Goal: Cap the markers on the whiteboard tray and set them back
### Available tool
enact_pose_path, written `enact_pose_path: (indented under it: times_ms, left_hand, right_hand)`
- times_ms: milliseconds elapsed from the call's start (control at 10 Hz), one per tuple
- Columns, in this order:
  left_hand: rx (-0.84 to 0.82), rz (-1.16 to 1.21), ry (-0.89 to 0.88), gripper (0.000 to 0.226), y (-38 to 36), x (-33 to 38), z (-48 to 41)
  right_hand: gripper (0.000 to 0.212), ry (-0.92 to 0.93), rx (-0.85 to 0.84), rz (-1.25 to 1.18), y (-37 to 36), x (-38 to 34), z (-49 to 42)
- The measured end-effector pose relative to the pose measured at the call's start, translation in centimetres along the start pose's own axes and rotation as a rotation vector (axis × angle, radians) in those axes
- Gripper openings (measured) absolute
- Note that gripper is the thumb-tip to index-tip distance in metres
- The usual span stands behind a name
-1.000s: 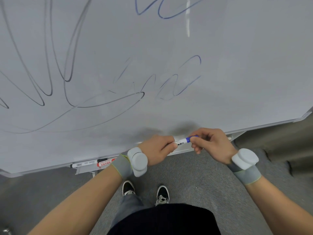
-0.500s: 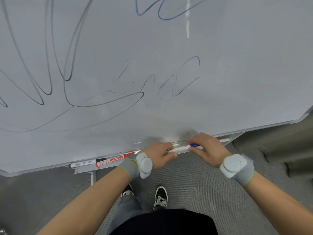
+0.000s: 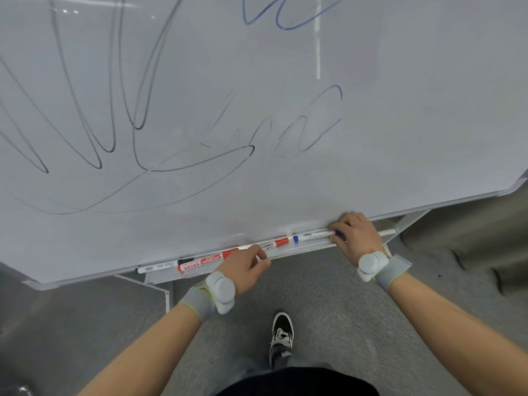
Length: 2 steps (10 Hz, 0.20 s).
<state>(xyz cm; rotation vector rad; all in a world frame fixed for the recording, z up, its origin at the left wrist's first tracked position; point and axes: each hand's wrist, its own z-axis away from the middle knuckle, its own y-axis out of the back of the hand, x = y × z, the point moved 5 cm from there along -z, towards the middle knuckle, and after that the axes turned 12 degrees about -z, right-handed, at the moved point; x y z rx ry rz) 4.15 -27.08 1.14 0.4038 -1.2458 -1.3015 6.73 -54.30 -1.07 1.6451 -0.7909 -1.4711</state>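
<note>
The slim white marker with blue cap (image 3: 313, 235) lies flat in the narrow metal whiteboard tray (image 3: 303, 247), under the glossy whiteboard (image 3: 257, 81). The right hand (image 3: 355, 237) curls its fingers around the marker's right end. The left hand (image 3: 245, 267), loosely curled, holds nothing and touches the tray's front edge.

Tray (image 3: 308, 246) crowded — markers end to end, hands over parts; bare strip, seemingly, between hands along front lip.

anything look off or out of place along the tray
Nothing stands out. The markers lie end to end along the tray; the right hand rests on the blue marker, and the left hand is by a red marker.
</note>
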Motion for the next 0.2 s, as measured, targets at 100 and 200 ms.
enact_pose_path:
  times_ms: [100,200]
  left_hand:
    - [0.024,0.062,0.01,0.022,0.6,-1.2,1.8]
    - [0.095,0.29,0.047,0.023,2.1,-2.9,2.5]
  right_hand:
    - [0.022,0.0,0.035,0.027,0.7,-1.1,0.3]
    - [0.032,-0.175,0.068,-0.162,2.1,-3.1,0.1]
